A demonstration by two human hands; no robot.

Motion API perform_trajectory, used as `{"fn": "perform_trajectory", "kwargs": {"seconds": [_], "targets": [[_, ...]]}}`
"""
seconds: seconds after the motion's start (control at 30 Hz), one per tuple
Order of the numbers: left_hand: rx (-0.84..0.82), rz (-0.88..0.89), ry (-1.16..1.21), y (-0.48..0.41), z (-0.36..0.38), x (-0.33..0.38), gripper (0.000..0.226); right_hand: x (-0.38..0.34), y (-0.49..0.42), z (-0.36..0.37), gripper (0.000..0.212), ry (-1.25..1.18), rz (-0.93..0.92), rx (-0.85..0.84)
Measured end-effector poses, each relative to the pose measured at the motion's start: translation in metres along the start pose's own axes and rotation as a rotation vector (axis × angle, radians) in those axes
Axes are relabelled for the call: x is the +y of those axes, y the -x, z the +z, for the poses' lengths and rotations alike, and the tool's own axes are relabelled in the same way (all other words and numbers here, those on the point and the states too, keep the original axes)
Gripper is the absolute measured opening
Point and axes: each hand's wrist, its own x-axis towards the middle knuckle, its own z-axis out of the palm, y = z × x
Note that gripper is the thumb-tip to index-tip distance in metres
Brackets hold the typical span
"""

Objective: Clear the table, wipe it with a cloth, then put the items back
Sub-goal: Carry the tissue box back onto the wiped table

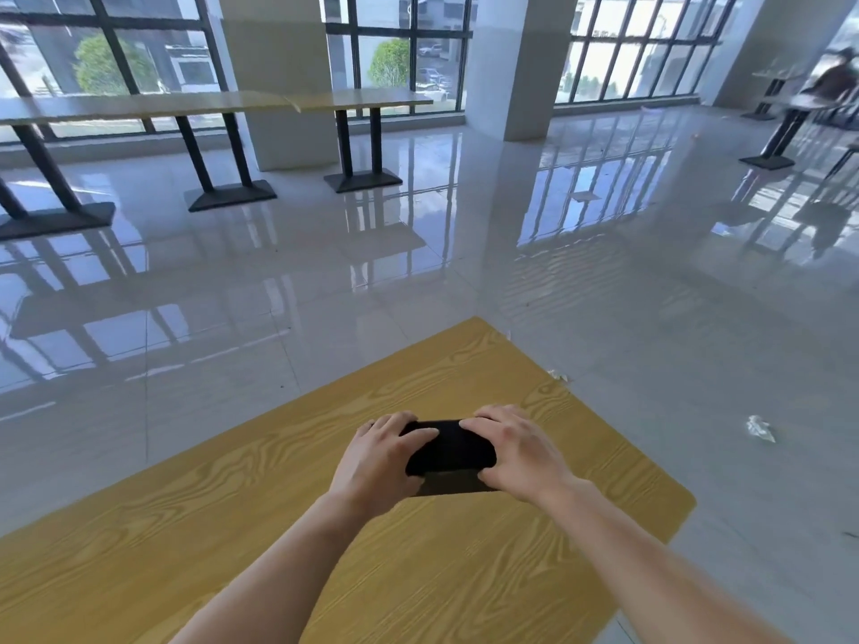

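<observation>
Head view. Setting: a large hall with tall grid windows (153, 48), white pillars (506, 62) and a glossy tiled floor (325, 271). Long tables on black pedestal feet (139, 106) stood along the windows, well apart from the work area.

Work surface: a yellow wood-grain table (232, 527), seen corner-on.

Task item: one black cloth (448, 450), folded into a compact pad, lay on the table near its far corner.

Left hand (381, 457): curled over the cloth's left end, grasping it.
Right hand (516, 453): curled over the right end, thumb at the near edge, likewise grasping it.

Progress, as a judgement: no other item showed on the visible tabletop, so clearing appeared done. The wiping stage was in hand. Returning the items remained.

Sundries: crumpled scraps (760, 428) lay on the floor just beyond the table's right edge.

Not determinable: where the removed items were placed; how much of the surface was already wiped; the table's near and left portions, cut off by the frame; a blurred figure (836, 76) at far right.
</observation>
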Motion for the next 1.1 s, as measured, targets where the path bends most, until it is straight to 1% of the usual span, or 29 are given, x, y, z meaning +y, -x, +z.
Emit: {"fn": "perform_trajectory", "kwargs": {"seconds": [0.17,0.37,0.57,0.87,1.1], "targets": [[-0.042,-0.004,0.014,-0.058,0.018,0.003,0.064,0.047,-0.035,-0.001,0.07,-0.019,0.037,-0.021],[-0.076,-0.09,0.032,-0.141,0.039,-0.016,0.064,0.102,-0.11,0.007,0.07,-0.038,-0.011,-0.021],[-0.047,-0.094,0.035,-0.212,0.049,-0.038,0.061,0.139,-0.176,0.016,0.07,-0.058,-0.022,-0.002],[-0.082,-0.15,0.043,-0.251,0.066,-0.054,0.063,0.162,-0.215,0.031,0.068,-0.068,-0.007,-0.001],[-0.08,-0.131,0.039,-0.254,0.077,-0.059,0.064,0.166,-0.218,0.035,0.065,-0.061,-0.011,-0.011]]}}
